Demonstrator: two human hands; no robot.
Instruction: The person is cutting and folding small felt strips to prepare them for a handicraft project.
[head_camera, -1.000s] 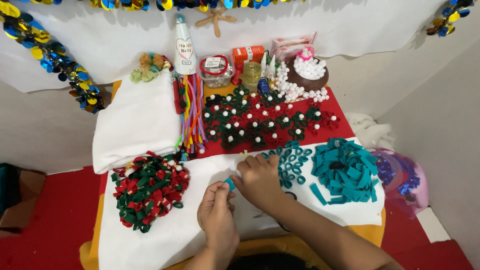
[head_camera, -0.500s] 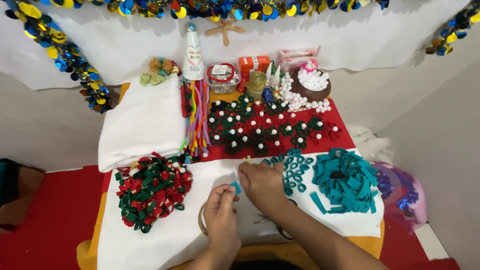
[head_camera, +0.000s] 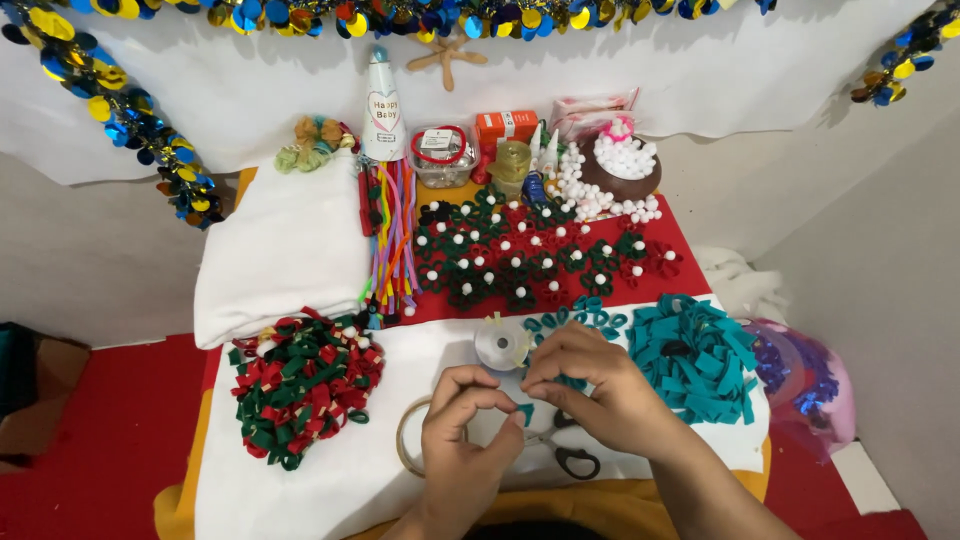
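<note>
Head view — both hands (head_camera: 530, 400) pinch teal felt strip (head_camera: 524, 412).

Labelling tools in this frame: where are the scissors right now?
In the head view, the scissors lie on the white cloth at bottom centre, partly hidden under the right hand, with the tape ring by the left hand.
</note>
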